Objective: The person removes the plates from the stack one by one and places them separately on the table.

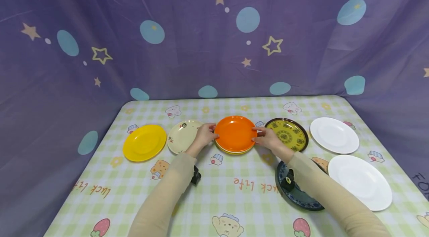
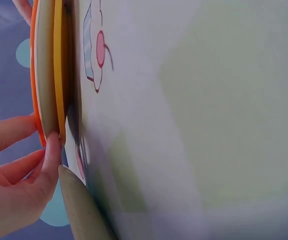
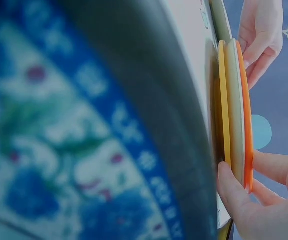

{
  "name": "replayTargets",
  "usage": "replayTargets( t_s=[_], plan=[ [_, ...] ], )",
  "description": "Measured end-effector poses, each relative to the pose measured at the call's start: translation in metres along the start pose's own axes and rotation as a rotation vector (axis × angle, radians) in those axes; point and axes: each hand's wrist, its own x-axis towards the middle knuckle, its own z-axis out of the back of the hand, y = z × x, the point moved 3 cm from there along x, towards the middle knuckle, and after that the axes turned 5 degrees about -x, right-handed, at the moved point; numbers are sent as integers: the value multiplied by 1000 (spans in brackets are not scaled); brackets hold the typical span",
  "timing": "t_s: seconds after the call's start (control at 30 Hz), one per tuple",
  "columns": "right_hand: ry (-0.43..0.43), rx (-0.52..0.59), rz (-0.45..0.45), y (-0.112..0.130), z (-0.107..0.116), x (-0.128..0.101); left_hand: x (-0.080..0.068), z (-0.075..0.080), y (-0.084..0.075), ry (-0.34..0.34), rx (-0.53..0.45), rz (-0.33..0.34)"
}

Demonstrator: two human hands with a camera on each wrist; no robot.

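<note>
Right now I have both hands on the orange plate (image 1: 235, 133), which sits at the middle of the worktop (image 1: 214, 192) on top of a second plate with a yellow rim (image 1: 234, 151). My left hand (image 1: 205, 135) pinches the orange plate's left edge, thumb under and fingers over; my right hand (image 1: 266, 137) pinches the right edge the same way. In the wrist views the two rims lie stacked close together with only a thin gap, and my fingertips (image 2: 51, 150) sit right at that seam.

My worry is that a finger catches the yellow-rimmed plate as well, so both come up together and the lower one drops back or skids. The plates look smooth and glossy, like melamine or glazed ware, so a shallow pinch on a thin rim could slip. The cream plate (image 1: 183, 136) touches or nearly touches my left hand, and the yellow patterned plate (image 1: 287, 134) sits just beside my right, so a wide swing could knock either. The checked tablecloth looks like slick vinyl, so a nudged plate would slide easily.
</note>
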Motion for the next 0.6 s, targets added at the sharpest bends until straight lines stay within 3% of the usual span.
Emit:
replayTargets(
  t_s=[0.37, 0.6],
  plan=[
    [13, 9, 13, -1, 1, -1, 3, 0, 3, -5, 12, -4],
    [29, 28, 24, -1, 0, -2, 1, 0, 2, -23, -9, 35]
  ],
)
